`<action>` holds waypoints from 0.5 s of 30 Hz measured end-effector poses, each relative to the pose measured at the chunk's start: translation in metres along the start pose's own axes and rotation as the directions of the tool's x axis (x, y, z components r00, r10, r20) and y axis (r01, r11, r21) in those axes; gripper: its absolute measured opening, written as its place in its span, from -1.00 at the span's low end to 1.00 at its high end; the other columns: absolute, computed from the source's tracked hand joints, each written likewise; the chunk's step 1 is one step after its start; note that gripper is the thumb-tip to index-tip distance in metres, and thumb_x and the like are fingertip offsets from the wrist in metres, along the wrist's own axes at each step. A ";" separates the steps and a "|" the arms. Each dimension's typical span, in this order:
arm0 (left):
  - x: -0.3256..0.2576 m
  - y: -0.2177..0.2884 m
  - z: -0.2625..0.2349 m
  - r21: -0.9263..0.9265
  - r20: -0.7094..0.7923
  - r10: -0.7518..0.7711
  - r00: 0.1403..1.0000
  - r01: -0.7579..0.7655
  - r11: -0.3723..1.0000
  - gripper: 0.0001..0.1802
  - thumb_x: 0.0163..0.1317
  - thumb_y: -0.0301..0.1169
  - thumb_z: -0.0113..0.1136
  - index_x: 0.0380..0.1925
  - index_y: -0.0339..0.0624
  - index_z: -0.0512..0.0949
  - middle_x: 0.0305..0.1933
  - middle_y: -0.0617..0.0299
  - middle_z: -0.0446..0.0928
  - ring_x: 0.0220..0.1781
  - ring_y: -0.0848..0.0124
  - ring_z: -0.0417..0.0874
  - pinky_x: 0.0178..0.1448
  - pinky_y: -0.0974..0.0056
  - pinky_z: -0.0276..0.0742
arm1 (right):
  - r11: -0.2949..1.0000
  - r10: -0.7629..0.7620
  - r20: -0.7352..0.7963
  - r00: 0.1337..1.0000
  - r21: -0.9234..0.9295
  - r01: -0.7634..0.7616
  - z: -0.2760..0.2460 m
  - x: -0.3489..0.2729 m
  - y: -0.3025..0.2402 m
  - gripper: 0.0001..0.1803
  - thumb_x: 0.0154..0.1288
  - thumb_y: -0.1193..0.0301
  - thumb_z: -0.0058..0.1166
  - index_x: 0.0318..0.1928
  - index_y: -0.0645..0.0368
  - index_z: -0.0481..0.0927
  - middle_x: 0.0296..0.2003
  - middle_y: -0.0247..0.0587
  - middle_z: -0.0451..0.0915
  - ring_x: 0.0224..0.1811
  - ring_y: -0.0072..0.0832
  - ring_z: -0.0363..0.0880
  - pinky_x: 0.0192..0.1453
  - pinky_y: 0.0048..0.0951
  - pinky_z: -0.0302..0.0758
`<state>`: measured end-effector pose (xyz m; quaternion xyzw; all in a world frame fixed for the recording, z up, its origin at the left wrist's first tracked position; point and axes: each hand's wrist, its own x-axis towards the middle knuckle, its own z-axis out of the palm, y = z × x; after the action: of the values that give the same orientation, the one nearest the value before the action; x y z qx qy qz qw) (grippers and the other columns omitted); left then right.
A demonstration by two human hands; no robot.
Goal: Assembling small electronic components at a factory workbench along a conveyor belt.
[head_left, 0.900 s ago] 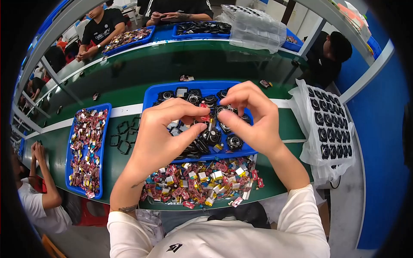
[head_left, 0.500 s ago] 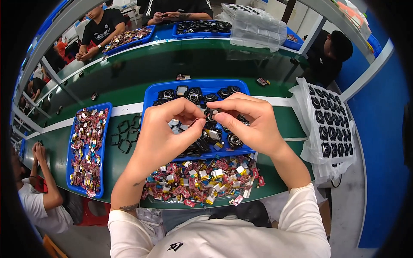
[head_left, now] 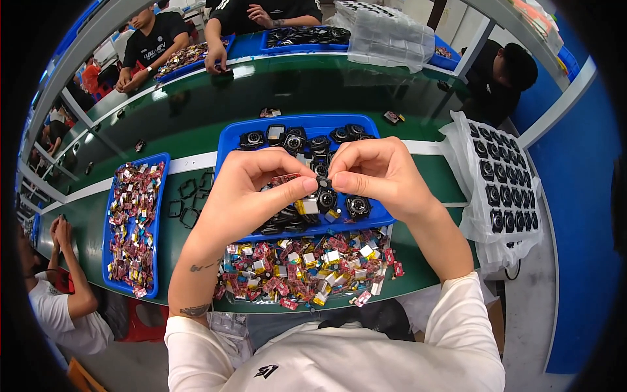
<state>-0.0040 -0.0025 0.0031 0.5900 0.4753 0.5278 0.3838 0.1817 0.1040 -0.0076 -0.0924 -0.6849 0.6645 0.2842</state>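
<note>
My left hand (head_left: 261,193) is closed in a pinch on a small red circuit board (head_left: 285,177), part of which shows above the thumb. Closed fingertip to fingertip beside it, my right hand (head_left: 379,179) pinches a small dark round part (head_left: 323,183) between the two hands. Whether a wire joins board and round part, I cannot tell. Both hands hover over a blue tray (head_left: 300,121) of black watch cases (head_left: 294,139). A silver and yellow battery (head_left: 307,206) shows just below the fingers; whether it hangs from the board is unclear.
Circuit boards with batteries (head_left: 313,268) are heaped at the near table edge. Another blue tray (head_left: 163,196) of boards lies left, beside black frames (head_left: 189,202). At right stands a stack of white trays (head_left: 503,176) with watch cases. Co-workers sit across the green conveyor (head_left: 313,88) and at left.
My hands have come closer together, the right one lowering slightly, and the red board shows more. Across the conveyor, a co-worker's hand has reached down to the belt with a dark item.
</note>
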 end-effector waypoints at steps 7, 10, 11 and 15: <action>0.001 -0.001 0.002 -0.018 0.077 -0.073 0.994 0.075 0.997 -0.87 0.13 -0.49 0.27 -0.40 -0.37 0.61 -0.40 0.27 0.57 -0.33 0.61 0.53 -0.24 0.49 0.45 | 0.997 0.035 0.104 0.994 0.065 -0.042 -0.001 0.000 0.007 -0.88 0.17 0.48 0.18 -0.40 0.29 0.56 -0.40 -0.30 0.54 -0.37 -0.64 0.47 -0.27 -0.61 0.40; 0.002 -0.001 -0.002 -0.037 0.071 -0.048 0.996 0.051 0.998 -0.87 0.13 -0.49 0.27 -0.40 -0.37 0.61 -0.40 0.29 0.56 -0.33 0.62 0.52 -0.23 0.50 0.44 | 0.997 0.038 0.046 0.998 0.064 -0.041 -0.003 0.004 0.007 -0.89 0.18 0.48 0.16 -0.38 0.28 0.56 -0.43 -0.31 0.54 -0.39 -0.63 0.47 -0.28 -0.59 0.39; 0.002 -0.001 -0.004 -0.062 0.054 -0.010 0.998 0.013 0.998 -0.87 0.13 -0.49 0.27 -0.40 -0.37 0.60 -0.40 0.29 0.56 -0.34 0.62 0.51 -0.24 0.50 0.43 | 0.998 0.020 -0.001 1.000 0.061 -0.020 -0.005 0.007 0.008 -0.91 0.18 0.49 0.15 -0.37 0.27 0.55 -0.45 -0.30 0.55 -0.41 -0.60 0.47 -0.29 -0.57 0.40; 0.002 0.005 -0.010 -0.019 -0.048 0.036 0.998 -0.037 0.999 -0.88 0.13 -0.49 0.26 -0.41 -0.36 0.60 -0.42 0.31 0.53 -0.35 0.62 0.50 -0.25 0.51 0.41 | 0.342 -0.336 -0.033 0.941 -0.935 0.089 -0.016 0.015 0.019 -0.87 0.05 0.53 0.08 -0.32 0.18 0.55 -0.38 -0.10 0.56 -0.34 -0.23 0.53 -0.24 -0.31 0.46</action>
<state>-0.0137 -0.0020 0.0097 0.5819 0.4685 0.5533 0.3685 0.1727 0.1276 -0.0221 -0.2174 -0.9077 0.1094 0.3417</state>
